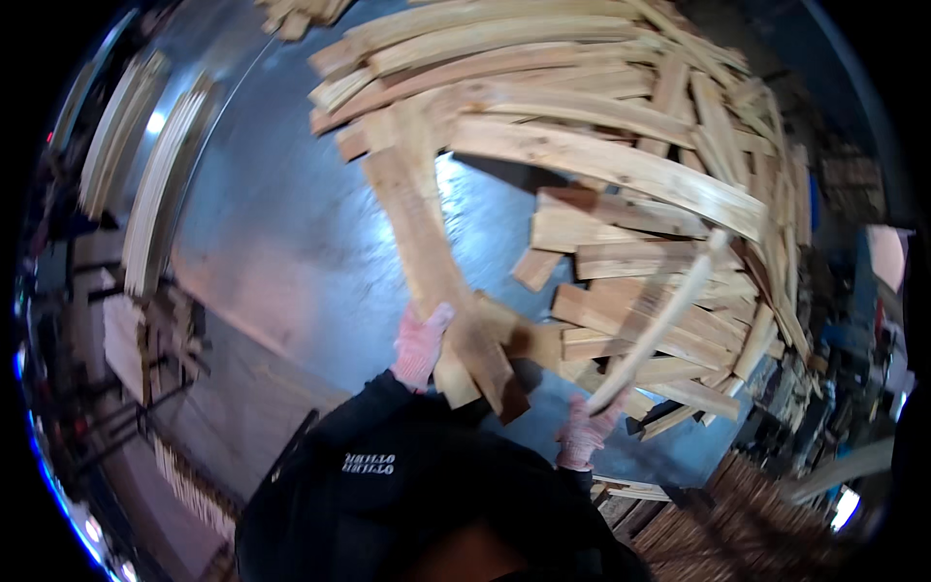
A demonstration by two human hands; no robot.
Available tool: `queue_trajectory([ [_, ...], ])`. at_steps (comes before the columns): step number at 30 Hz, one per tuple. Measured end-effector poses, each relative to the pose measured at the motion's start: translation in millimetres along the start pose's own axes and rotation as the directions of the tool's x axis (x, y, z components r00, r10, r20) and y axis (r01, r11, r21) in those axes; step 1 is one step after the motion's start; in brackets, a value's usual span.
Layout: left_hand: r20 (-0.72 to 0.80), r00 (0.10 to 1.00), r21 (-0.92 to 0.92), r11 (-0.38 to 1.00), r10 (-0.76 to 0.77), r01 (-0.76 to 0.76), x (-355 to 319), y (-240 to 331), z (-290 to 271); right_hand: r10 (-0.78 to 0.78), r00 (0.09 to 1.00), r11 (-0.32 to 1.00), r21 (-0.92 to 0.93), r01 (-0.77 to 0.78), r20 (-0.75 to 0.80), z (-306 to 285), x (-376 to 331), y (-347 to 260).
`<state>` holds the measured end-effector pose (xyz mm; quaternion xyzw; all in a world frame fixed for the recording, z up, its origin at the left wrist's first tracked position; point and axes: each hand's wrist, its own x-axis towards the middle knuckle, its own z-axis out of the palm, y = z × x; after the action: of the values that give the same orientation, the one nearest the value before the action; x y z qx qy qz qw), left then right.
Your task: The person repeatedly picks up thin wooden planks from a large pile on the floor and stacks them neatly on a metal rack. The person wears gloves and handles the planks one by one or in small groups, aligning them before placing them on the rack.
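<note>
- Bench (281,233): a big sheet-metal top, blue-grey with glare patches, and scuffed.
- Room: a dim workshop. Bundles of thin pale slats (145,184) stand along the far left edge of the bench. Racks and clutter sit at the left rim, and more stacked timber (756,514) lies lower right.
- Containers: I can't make out any. The stock just lies loose.
- Board pile (621,165): rough-sawn pale boards heaped across the top and right of the bench, crossing at all angles, with short offcuts mixed in.
- Long plank (427,242): wide, light wood with visible grain. It runs from the pile down toward the person, and its near end rests over short pieces.
- Left hand (422,344): in a pink knit glove, closed on the left edge of the long plank near its lower end.
- Thin strip (659,320): narrow and pale, slanting up and right over the pile.
- Right hand (587,432): same kind of glove, wrapped round the strip's lower end.
- The person wears a dark jacket; both sleeves enter from the bottom.
</note>
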<state>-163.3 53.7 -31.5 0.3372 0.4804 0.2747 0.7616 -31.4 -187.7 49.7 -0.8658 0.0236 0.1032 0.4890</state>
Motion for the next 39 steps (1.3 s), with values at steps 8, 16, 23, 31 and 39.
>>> queue_trajectory([
  [8,-0.046,0.998,0.269,0.961,-0.048,0.059,4.2,12.0,-31.0,-0.345,0.902,0.171,-0.928,0.330,0.258,-208.3,-59.1,95.7],
  [16,-0.039,0.999,0.240,0.971,0.021,-0.011,6.0,-8.0,-33.8,-0.257,0.616,0.431,-0.483,0.763,0.744,-138.0,-22.2,-36.3],
  [23,0.027,0.988,0.035,0.988,-0.154,0.153,16.1,-4.8,-38.5,-0.463,0.170,0.401,0.034,0.915,0.870,97.8,28.9,-56.0],
  [31,-0.074,0.975,-0.016,0.978,-0.208,0.207,12.5,-3.8,-33.0,-0.241,0.542,0.280,-0.477,0.833,0.805,158.0,187.6,-133.9],
  [39,0.074,0.982,-0.226,0.956,-0.176,0.188,40.9,-52.9,-73.9,-0.589,0.159,0.388,0.104,0.916,0.793,161.2,29.2,-110.8],
])
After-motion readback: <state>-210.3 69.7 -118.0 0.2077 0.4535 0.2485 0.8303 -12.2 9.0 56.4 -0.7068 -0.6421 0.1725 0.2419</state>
